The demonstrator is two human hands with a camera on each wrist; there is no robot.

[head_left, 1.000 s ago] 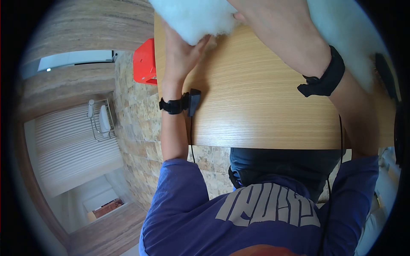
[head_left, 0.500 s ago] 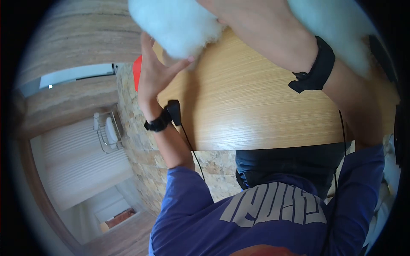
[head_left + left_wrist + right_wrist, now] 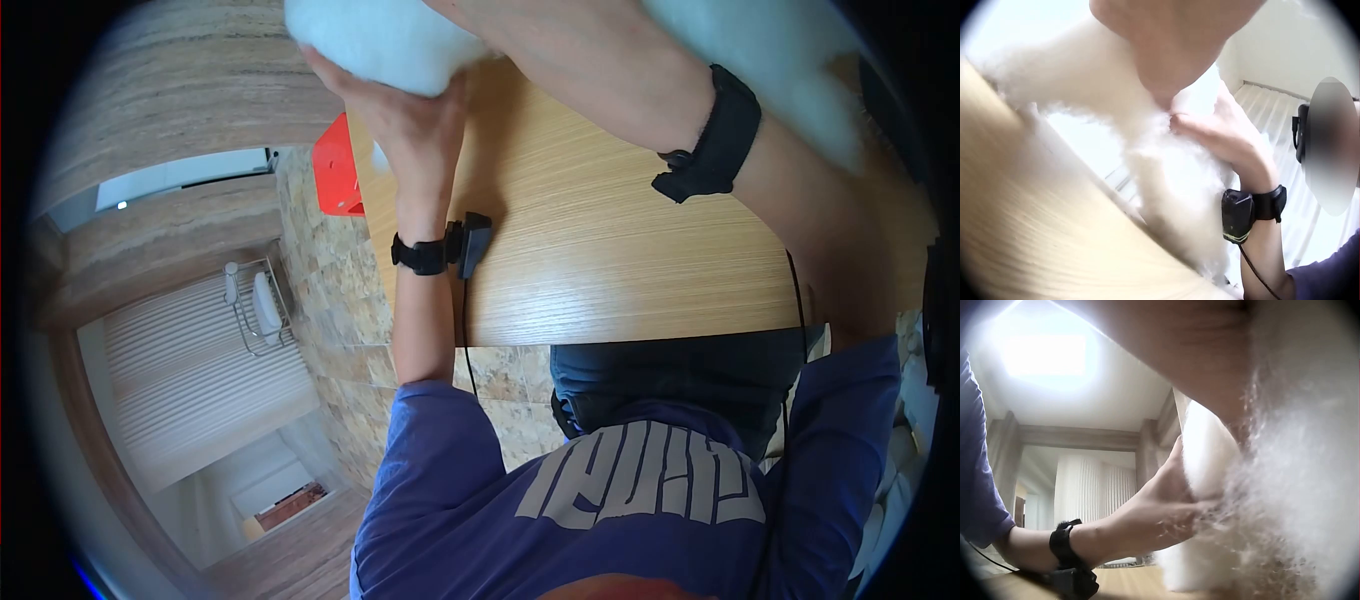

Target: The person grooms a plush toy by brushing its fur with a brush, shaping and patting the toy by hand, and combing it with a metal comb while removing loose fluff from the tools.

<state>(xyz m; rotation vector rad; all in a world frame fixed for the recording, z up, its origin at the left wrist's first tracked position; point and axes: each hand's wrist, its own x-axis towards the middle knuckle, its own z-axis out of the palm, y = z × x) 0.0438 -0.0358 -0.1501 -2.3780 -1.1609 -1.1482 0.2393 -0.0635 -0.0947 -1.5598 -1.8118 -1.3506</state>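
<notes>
Wooden surface (image 3: pixel 620 250), with white fluff (image 3: pixel 385 45) held in the left grip (image 3: pixel 415 125)

Half a second ago the left thumb stood spread wide from its fingers at the fluff's near edge; now thumb and fingers clasp it from opposite sides, at the far left of the surface. For the work in hand, that likely means a steadier hold on this side. The right grip (image 3: pixel 1232 137) has its thumb against fluff, but the other fingers are mostly hidden, so I cannot tell whether it pinches. Another white heap (image 3: pixel 780 60) shows to the right of the right forearm (image 3: pixel 640 90).
</notes>
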